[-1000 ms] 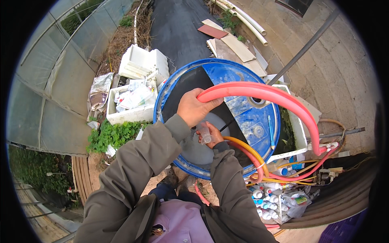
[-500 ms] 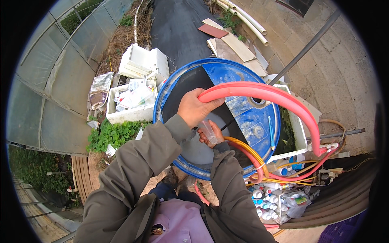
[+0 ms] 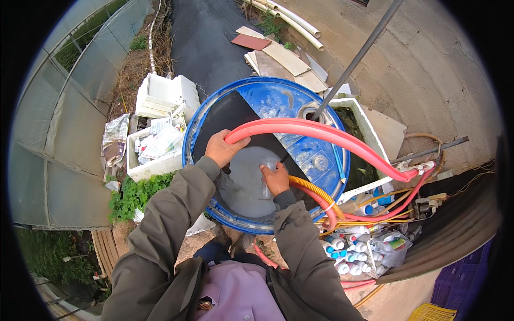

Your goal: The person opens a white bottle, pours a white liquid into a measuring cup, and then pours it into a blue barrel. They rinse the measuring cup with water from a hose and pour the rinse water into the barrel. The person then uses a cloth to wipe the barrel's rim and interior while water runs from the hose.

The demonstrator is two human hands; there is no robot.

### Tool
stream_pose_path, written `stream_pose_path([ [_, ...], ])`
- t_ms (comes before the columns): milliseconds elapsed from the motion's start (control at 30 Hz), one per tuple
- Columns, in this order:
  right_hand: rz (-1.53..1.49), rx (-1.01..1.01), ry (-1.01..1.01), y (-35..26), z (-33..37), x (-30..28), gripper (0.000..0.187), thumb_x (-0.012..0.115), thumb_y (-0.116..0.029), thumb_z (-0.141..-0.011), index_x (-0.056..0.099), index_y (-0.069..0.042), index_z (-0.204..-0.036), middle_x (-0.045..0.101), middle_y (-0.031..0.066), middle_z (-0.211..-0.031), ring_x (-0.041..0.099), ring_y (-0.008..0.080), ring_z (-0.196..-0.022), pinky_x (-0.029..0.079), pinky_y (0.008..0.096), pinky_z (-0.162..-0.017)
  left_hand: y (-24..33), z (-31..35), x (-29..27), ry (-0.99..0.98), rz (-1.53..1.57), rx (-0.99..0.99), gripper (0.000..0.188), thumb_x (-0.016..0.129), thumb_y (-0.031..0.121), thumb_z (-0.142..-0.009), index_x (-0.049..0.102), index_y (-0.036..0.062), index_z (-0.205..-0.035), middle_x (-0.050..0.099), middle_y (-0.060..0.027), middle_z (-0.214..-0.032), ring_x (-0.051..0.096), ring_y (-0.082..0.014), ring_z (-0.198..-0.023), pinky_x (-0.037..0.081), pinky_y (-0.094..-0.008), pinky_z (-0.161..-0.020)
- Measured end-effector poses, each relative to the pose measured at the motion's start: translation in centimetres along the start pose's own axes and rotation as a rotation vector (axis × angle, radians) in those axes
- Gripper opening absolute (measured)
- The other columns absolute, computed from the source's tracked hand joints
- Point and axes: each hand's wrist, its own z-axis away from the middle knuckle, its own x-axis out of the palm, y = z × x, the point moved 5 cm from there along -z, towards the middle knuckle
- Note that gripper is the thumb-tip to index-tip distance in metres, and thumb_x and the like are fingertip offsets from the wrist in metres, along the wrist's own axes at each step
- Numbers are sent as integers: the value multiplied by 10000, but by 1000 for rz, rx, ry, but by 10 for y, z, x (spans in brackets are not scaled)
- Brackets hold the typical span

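Below you stands a large blue drum (image 3: 300, 107), the biggest container in view; a black sheet (image 3: 225, 115) covers part of its top, and in the open part shows pale, cloudy liquid (image 3: 243, 184). A thick red hose (image 3: 321, 134) arches across the drum from its rim on your right to your left hand (image 3: 222, 148), whose fingers are wrapped around the hose end just above the liquid. A grey metal rod (image 3: 356, 59) slants into a round opening on the drum's far side.

To your left sit two white foam boxes: the nearer one (image 3: 155, 163) holds crumpled plastic packaging and small bottles, the farther one (image 3: 163, 96) holds stacked white pieces. A third white foam box (image 3: 369, 134), just beyond the drum on your right, holds dark, greenish matter that cannot be made out.

At lower right, a heap of small white bottles with blue caps (image 3: 348, 257) lies on the ground beside a clear bag (image 3: 393, 249).

A yellow corrugated hose (image 3: 316, 190) runs from the drum's near rim toward your right hand (image 3: 277, 179). That hand's fingers pinch a small clear plastic container (image 3: 267, 174), held over the liquid, near the red hose end and below it in the view. Its contents cannot be told.
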Motion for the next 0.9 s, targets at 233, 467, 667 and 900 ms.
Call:
stream_pose_path([
  [233, -381, -41, 18, -13, 43, -58, 438, 701, -250, -920, 600, 75, -1194, 696, 156, -978, 670, 226, -843, 534, 363, -742, -64, -12, 17, -87, -727, 121, 492, 776, 564, -815, 728, 108, -991, 722, -105, -912, 697, -322, -879, 537, -431, -785],
  [467, -421, 163, 26, -35, 97, -92, 377, 682, -230, -962, 592, 1, -1246, 674, 71, -1020, 658, 141, -786, 529, 273, -614, -96, -19, 57, -202, -682, 178, 460, 752, 530, -845, 722, 119, -1049, 657, -163, -948, 654, -362, -933, 516, -464, -834],
  [667, -418, 70, 106, -50, 135, -82, 477, 685, -221, -977, 511, 6, -1359, 656, 75, -1103, 655, 135, -850, 542, 268, -671, -72, -62, 65, -22, -447, 323, 442, 750, 469, -870, 689, 124, -1140, 644, -154, -1013, 656, -357, -931, 527, -451, -835],
  [900, -383, 35, 213, -45, 154, -81, 720, 747, -142, -926, 346, 98, -1475, 564, 181, -1312, 601, 216, -1151, 517, 323, -937, -117, -65, 67, -308, -713, 218, 470, 786, 468, -832, 686, 105, -1113, 667, -183, -1041, 655, -378, -995, 523, -465, -864],
])
